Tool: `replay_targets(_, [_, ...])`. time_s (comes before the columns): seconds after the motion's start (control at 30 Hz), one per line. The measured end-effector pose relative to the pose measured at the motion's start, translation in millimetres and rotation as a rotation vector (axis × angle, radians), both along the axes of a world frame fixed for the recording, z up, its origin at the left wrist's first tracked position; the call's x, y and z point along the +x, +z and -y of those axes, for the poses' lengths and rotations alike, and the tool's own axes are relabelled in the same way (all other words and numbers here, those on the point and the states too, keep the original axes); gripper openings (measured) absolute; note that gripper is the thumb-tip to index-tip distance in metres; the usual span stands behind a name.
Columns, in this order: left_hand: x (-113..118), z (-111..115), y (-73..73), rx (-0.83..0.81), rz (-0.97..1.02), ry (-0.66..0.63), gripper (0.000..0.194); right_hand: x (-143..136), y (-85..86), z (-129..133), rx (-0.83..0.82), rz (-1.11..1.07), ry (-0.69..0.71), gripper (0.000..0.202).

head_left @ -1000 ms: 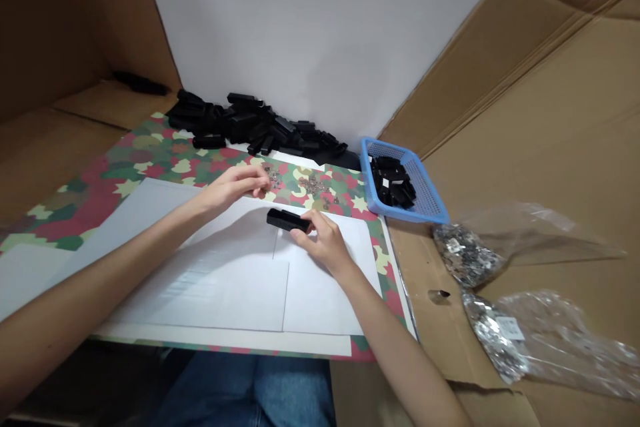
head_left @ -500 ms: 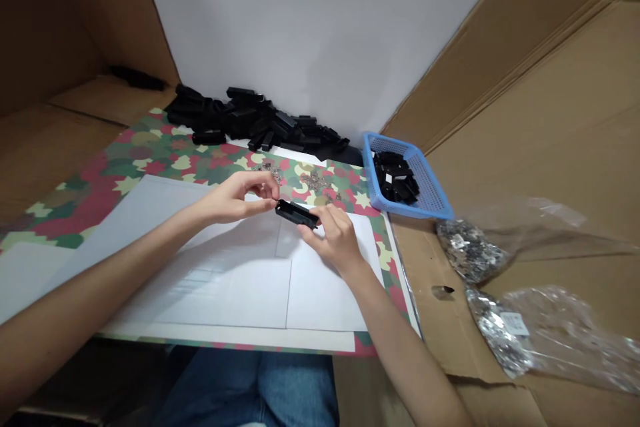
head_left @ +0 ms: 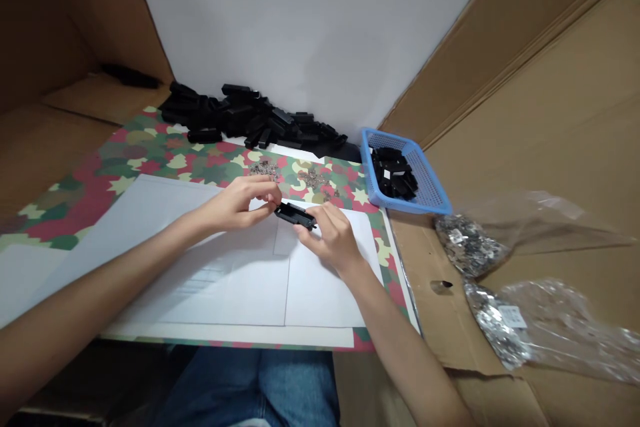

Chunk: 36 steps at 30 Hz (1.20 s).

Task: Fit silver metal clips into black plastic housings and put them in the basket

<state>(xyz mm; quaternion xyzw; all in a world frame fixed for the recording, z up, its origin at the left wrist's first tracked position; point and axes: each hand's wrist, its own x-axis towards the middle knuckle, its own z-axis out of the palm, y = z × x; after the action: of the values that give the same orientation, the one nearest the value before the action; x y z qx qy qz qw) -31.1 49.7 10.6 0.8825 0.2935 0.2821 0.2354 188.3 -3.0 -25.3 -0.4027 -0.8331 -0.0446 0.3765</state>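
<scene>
Over the white sheets, a black oblong plastic housing with a hollow upper side is held by its right end between the thumb and fingers of my right hand. My left hand pinches at the housing's left end, thumb against forefinger. Whatever small part may be between those fingertips is too small to make out. Just beyond my hands lie two little heaps of small metal pieces, a left heap and a right heap, on the patterned table cover.
A long pile of black housings lies along the white wall. At the right stands a blue basket with several black pieces inside. Clear bags of metal parts, an upper bag and a lower bag, rest on cardboard. White sheets cover the table's front.
The housing has tilted slightly in my grip, showing more of its inside. My left fingertips have shifted a little at its left end. The whole view has moved slightly.
</scene>
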Motion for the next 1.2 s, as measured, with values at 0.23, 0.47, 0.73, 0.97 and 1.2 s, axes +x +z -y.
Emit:
replay_targets(0.23, [4.7,0.0,-6.5,-0.246,0.15,0.069,0.01,0.5,0.6,1.2,0.03,-0.05,0.035,0.005])
replay_targets(0.47, [13.0,-1.4,-13.0,-1.01,0.473,-0.048,0.018,-4.6,4.7,3.4,0.23,-0.101,0.06,0.01])
replay_targets(0.73, [16.3,2.7,-12.5,-1.026,0.566,0.019,0.014,-7.6,3.2,2.8,0.232,-0.104,0.078,0.009])
replay_targets(0.97, [8.9,-0.9,-16.4,-0.685,0.491,-0.018,0.022,9.5,7.1,-3.1,-0.526,-0.349,0.097,0.023])
replay_targets(1.2, [10.9,8.2,-15.4,-0.167,0.152,-0.174,0.02,3.6,13.1,-5.1,-1.007,-0.468,0.172,0.029])
